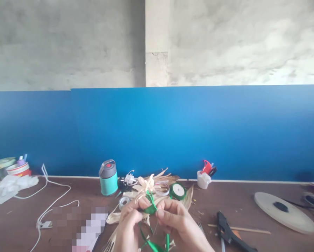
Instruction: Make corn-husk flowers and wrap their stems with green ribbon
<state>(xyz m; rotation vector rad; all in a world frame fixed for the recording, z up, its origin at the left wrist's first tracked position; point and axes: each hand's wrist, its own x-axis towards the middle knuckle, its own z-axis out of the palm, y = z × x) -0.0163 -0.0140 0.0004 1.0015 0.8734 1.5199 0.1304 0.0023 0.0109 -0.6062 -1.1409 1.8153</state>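
Note:
My left hand [129,220] is closed around the base of a cream-coloured flower [145,184] that looks made of dried husk; its petals spread above the fingers. Bright green ribbon [150,209] wraps the flower's stem between my hands. With thumb and forefinger, my right hand [176,217] pinches the ribbon at its right side. A loose length of the same ribbon hangs down below, towards the bottom edge. Just behind my right hand lies a spool of green ribbon [178,191]. Pale dried husk leaves [190,196] lie around and under the hands.
A teal flask [108,178] and a roll of clear tape [123,202] are left of the hands. To the right lie a black glue gun [229,232], a wooden stick [247,230], a white cup of tools [203,180] and a round board [285,212]. White cable [59,185] crosses the left.

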